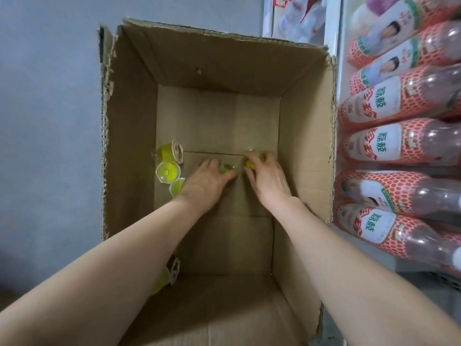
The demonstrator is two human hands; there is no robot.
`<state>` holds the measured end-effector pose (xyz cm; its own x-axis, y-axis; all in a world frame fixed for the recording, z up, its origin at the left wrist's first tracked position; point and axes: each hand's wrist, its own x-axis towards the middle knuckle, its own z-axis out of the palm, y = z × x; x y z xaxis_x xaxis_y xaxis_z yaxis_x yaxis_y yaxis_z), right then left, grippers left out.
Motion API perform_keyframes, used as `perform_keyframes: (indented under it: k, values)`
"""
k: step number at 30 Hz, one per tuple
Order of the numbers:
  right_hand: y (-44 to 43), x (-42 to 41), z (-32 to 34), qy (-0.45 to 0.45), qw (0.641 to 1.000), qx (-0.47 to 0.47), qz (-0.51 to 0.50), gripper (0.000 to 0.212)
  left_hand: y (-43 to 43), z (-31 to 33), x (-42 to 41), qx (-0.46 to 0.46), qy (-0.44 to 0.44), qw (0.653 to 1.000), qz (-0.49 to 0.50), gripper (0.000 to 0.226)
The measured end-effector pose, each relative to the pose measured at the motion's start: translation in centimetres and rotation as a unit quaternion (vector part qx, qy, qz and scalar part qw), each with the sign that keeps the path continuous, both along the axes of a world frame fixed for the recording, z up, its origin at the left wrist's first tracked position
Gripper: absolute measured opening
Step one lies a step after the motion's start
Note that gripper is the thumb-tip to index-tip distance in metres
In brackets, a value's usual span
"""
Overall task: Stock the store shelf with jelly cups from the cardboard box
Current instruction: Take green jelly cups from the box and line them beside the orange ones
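Both my arms reach deep into an open cardboard box on the floor. On the box bottom my left hand curls its fingers over a yellow jelly cup, mostly hidden. My right hand grips another yellow jelly cup under its fingers. Three more yellow jelly cups lie against the left wall: one on its side, one bottom-up, one partly behind my left wrist. Another jelly cup shows beside my left forearm.
To the right of the box stands a rack of plastic bottles with red-and-white labels, lying in rows. A grey floor spreads on the left. White shelf framing with packaged goods is at the top right.
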<state>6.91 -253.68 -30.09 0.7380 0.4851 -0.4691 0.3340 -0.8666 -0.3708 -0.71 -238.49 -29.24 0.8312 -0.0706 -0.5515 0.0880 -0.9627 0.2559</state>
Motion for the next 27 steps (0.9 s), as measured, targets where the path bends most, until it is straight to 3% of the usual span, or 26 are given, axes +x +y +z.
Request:
perform_keyframes:
  k: [3, 7, 9, 13, 18, 27]
  values:
    - [-0.2, -0.4, 0.9, -0.012, 1.0, 0.003, -0.012, 0.034, 0.5, 0.0, -1.2, 0.02, 0.046, 0.999, 0.01, 0.049]
    - [-0.6, -1.4, 3.2, -0.001, 0.999, -0.013, -0.048, 0.059, 1.1, 1.5, -2.9, -0.037, 0.042, 0.997, 0.058, 0.052]
    - [-0.9, -2.3, 4.6, 0.006, 0.998, -0.017, -0.058, 0.066, 1.2, 3.1, -3.8, -0.097, 0.013, 0.991, 0.097, 0.052]
    - [-1.7, -5.5, 8.5, -0.003, 0.997, 0.005, -0.082, 0.056, 1.6, 6.6, -6.2, -0.141, -0.055, 0.976, 0.156, 0.046]
    - [-2.8, -11.2, 14.4, -0.061, 0.985, 0.041, -0.159, 0.045, 2.7, 11.6, -10.1, -0.131, -0.105, 0.979, 0.112, 0.045]
    - [-6.0, -26.1, 26.8, -0.178, 0.943, 0.103, -0.26, 0.047, 2.6, 24.0, -19.3, -0.163, -0.182, 0.97, -0.002, 0.047]
